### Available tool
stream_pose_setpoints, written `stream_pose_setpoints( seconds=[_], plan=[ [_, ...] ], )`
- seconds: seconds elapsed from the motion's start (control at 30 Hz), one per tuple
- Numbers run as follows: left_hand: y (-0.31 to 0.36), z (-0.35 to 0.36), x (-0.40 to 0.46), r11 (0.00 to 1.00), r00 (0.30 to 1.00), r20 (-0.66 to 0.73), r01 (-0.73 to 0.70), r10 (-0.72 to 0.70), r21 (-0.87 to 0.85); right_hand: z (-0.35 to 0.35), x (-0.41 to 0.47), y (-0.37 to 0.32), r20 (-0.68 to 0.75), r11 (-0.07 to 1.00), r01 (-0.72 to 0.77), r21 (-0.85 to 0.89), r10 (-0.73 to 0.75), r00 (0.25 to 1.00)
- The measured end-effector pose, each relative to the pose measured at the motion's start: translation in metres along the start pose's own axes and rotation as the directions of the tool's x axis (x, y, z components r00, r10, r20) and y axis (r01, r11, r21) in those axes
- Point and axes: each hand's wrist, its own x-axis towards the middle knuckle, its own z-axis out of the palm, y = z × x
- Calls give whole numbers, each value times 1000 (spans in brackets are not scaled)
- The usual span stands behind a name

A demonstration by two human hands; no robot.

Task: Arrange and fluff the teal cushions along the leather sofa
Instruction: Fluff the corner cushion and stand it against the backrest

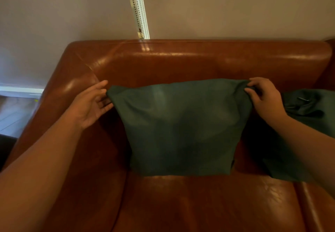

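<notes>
A teal cushion [181, 128] stands upright on the seat of the brown leather sofa [181, 63], leaning against the backrest. My left hand [90, 104] is at the cushion's upper left corner, fingers spread and touching the fabric without a clear grip. My right hand [262, 97] pinches the upper right corner, fabric bunched between thumb and fingers. A second teal cushion [308, 108] lies crumpled behind my right forearm at the right, partly hidden.
The sofa's left armrest [59, 93] curves round beside my left arm. A beige wall [235, 6] rises behind the backrest, with a blind's bead cord [137, 8] hanging down it. Wooden floor [12, 115] shows at the far left.
</notes>
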Motion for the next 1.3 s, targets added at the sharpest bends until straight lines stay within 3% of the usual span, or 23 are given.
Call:
stream_pose_setpoints(
  seconds=[0.17,0.5,0.63,0.8,0.9,0.97,1.03,1.2,1.3],
  plan=[
    [-1,5,5,992,997,-24,-70,73,103,-1,3,-3,-2,998,-33,44,33,999],
    [-16,-4,24,949,897,-312,-284,313,136,-7,17,-14,-28,981,-94,167,100,995],
    [-23,4,32,957,894,-348,-285,283,46,8,20,-16,-19,964,-172,201,180,984],
    [-39,-8,11,969,934,-299,-231,196,-86,9,5,-9,-47,958,-126,257,143,989],
    [-59,-21,-4,979,983,-152,-77,107,190,7,-4,-3,-77,961,-114,252,138,988],
    [-74,-22,-18,910,1000,-12,-7,13,415,7,-8,-2,-77,965,-117,236,139,987],
    [-84,-13,-30,853,995,87,-4,-49,522,9,-11,-2,-70,964,-136,227,156,985],
    [-96,5,-29,828,997,-11,-55,74,558,9,-15,-5,-54,959,-137,249,155,986],
    [-101,0,-24,749,983,-13,-133,186,649,8,-15,-5,-54,960,-123,251,141,989]
  ],
)
